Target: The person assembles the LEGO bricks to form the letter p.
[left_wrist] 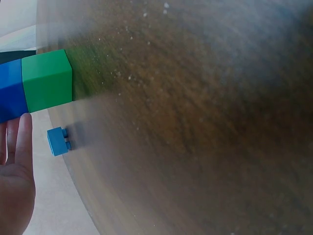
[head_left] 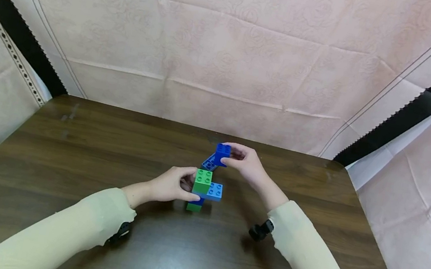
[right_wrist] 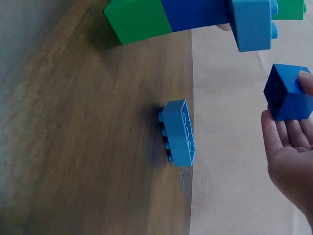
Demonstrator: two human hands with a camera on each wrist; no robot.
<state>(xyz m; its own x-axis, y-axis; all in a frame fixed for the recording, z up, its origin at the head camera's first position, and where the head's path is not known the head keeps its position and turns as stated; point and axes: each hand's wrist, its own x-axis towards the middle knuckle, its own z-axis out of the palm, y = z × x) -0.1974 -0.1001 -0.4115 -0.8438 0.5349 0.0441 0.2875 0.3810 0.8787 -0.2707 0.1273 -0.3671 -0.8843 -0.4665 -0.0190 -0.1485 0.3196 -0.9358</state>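
Observation:
A stack of toy building bricks stands on the table, with a green brick [right_wrist: 139, 22] at the bottom, a dark blue brick [right_wrist: 195, 12] above it, then a light blue brick [head_left: 215, 192] jutting right, and a green brick [head_left: 203, 179] on top. My left hand [head_left: 169, 185] grips the stack from the left, thumb in front and fingers behind. Behind and above the stack, my right hand [head_left: 246, 163] pinches a separate blue brick [head_left: 220, 153], clear of the table. A longer light blue brick [right_wrist: 177, 134] lies studs down on the table, partly hidden in the head view.
The dark wooden table [head_left: 75, 167] ends at a pale patterned cloth wall [head_left: 212, 57] behind the bricks. More cloth with black edging rises on both sides. A black wrist camera [head_left: 261, 230] hangs below the right sleeve.

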